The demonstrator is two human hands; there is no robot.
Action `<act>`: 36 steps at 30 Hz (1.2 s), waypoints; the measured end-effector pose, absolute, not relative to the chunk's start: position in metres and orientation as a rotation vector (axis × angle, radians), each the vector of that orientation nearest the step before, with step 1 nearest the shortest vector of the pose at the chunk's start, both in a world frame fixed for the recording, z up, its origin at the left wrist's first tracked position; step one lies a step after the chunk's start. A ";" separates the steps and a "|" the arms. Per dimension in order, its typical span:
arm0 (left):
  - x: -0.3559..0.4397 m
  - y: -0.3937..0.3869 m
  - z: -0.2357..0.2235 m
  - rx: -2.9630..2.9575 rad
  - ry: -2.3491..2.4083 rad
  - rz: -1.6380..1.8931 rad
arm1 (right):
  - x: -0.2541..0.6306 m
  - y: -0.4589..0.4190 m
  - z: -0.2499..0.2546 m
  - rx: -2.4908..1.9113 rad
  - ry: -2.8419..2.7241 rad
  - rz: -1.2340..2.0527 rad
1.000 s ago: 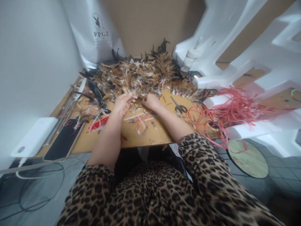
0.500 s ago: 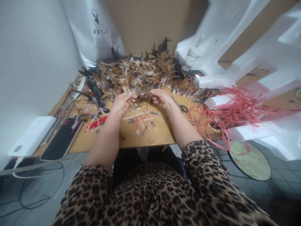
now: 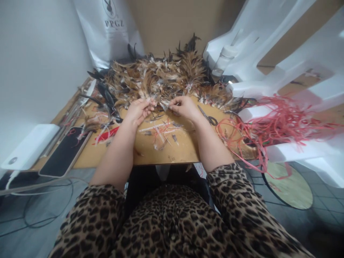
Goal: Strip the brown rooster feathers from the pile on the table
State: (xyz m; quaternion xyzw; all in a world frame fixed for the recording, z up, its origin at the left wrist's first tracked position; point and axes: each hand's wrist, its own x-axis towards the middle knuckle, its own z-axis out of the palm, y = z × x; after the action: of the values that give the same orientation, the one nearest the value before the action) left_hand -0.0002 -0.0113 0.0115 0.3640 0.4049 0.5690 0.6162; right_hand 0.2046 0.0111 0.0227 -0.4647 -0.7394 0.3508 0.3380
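Note:
In the head view, my left hand (image 3: 141, 110) is closed in a pinch on the base of a bunch of brown feathers (image 3: 146, 85) that fans upward. My right hand (image 3: 184, 107) pinches a small pale feather (image 3: 164, 105) by one end, a little to the right of the bunch. Just behind both hands spreads a thick heap of brown and white feathers (image 3: 166, 70), and it blends with what I hold. Under my wrists, scraps of ribbon and feather (image 3: 161, 134) litter the yellow-brown table (image 3: 172, 152).
Black scissors (image 3: 208, 115) lie right of my right hand. Further right is a tangle of red ribbon strips (image 3: 285, 120) over white foam pieces (image 3: 292, 150). On the left are a phone (image 3: 64, 152), a white box with a cable (image 3: 30, 147) and dark feathers (image 3: 106, 96).
My right hand has moved left, closer to my left hand, and a pale feather now shows at its fingertips. The left hand keeps its pinch. The view has shifted slightly.

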 end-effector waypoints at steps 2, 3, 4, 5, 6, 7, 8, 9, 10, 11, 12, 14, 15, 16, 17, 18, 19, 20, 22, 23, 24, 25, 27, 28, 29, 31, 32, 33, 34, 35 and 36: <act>0.000 -0.012 0.013 0.839 0.936 1.308 | 0.204 0.003 0.029 -1.125 -2.090 1.014; 0.001 -0.012 0.013 0.835 0.942 1.309 | 0.203 0.000 0.031 -1.096 -2.170 1.053; 0.001 -0.013 0.014 0.830 0.951 1.310 | 0.202 -0.002 0.032 -1.075 -2.245 1.082; 0.002 -0.014 0.015 0.824 0.960 1.312 | 0.202 -0.004 0.032 -1.061 -2.313 1.100; 0.002 -0.014 0.015 0.821 0.968 1.312 | 0.201 -0.005 0.032 -1.053 -2.370 1.109; 0.002 -0.014 0.016 0.821 0.974 1.312 | 0.201 -0.006 0.030 -1.049 -2.411 1.116; 0.003 -0.015 0.016 0.824 0.978 1.311 | 0.200 -0.007 0.029 -1.048 -2.435 1.121; 0.003 -0.015 0.016 0.827 0.980 1.309 | 0.199 -0.008 0.028 -1.051 -2.443 1.126; 0.003 -0.015 0.016 0.830 0.980 1.307 | 0.198 -0.010 0.028 -1.053 -2.441 1.128; 0.003 -0.015 0.015 0.832 0.981 1.306 | 0.197 -0.012 0.029 -1.049 -2.436 1.129; 0.003 -0.015 0.015 0.833 0.980 1.306 | 0.195 -0.015 0.031 -1.032 -2.437 1.129; 0.003 -0.015 0.015 0.834 0.976 1.308 | 0.189 -0.023 0.035 -0.971 -2.473 1.124; 0.002 -0.014 0.014 0.836 0.972 1.310 | 0.185 -0.028 0.038 -0.938 -2.515 1.103; 0.002 -0.014 0.014 0.839 0.967 1.313 | 0.182 -0.033 0.039 -0.921 -2.575 1.055; 0.002 -0.014 0.014 0.844 0.962 1.314 | 0.178 -0.037 0.040 -0.916 -2.639 0.960; 0.002 -0.014 0.014 0.849 0.958 1.314 | 0.174 -0.042 0.040 -0.926 -2.695 0.844; 0.002 -0.014 0.014 0.853 0.959 1.312 | 0.171 -0.045 0.038 -0.950 -2.737 0.728; 0.001 -0.013 0.014 0.856 0.962 1.308 | 0.168 -0.047 0.036 -0.975 -2.767 0.627; 0.001 -0.013 0.014 0.852 0.975 1.301 | 0.164 -0.049 0.032 -1.028 -2.790 0.512; 0.001 -0.013 0.014 0.848 0.980 1.302 | 0.164 -0.048 0.030 -1.036 -2.784 0.515; 0.001 -0.013 0.014 0.845 0.979 1.305 | 0.164 -0.047 0.029 -1.027 -2.767 0.560; 0.001 -0.014 0.014 0.844 0.974 1.309 | 0.166 -0.045 0.029 -1.004 -2.732 0.646; 0.000 -0.014 0.014 0.842 0.961 1.319 | 0.173 -0.041 0.032 -0.929 -2.600 0.917; 0.000 -0.014 0.015 0.838 0.959 1.321 | 0.176 -0.039 0.034 -0.899 -2.505 1.069; 0.000 -0.015 0.015 0.832 0.961 1.322 | 0.180 -0.036 0.036 -0.881 -2.398 1.207; 0.000 -0.015 0.016 0.813 0.973 1.321 | 0.187 -0.032 0.039 -0.875 -2.194 1.389; 0.000 -0.015 0.016 0.807 0.976 1.320 | 0.190 -0.030 0.040 -0.876 -2.112 1.443; 0.000 -0.015 0.016 0.804 0.975 1.318 | 0.191 -0.028 0.039 -0.877 -2.042 1.484; 0.000 -0.015 0.016 0.805 0.968 1.315 | 0.193 -0.026 0.038 -0.872 -1.979 1.526; -0.001 -0.014 0.016 0.808 0.955 1.312 | 0.193 -0.024 0.037 -0.860 -1.918 1.572; -0.001 -0.014 0.016 0.815 0.937 1.307 | 0.193 -0.023 0.035 -0.844 -1.856 1.622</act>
State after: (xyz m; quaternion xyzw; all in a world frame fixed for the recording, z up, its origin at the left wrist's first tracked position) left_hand -0.0009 -0.0140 0.0155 0.3546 0.4076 0.5686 0.6203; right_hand 0.1929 -0.0232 0.0350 -0.3123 -0.6869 0.6002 0.2652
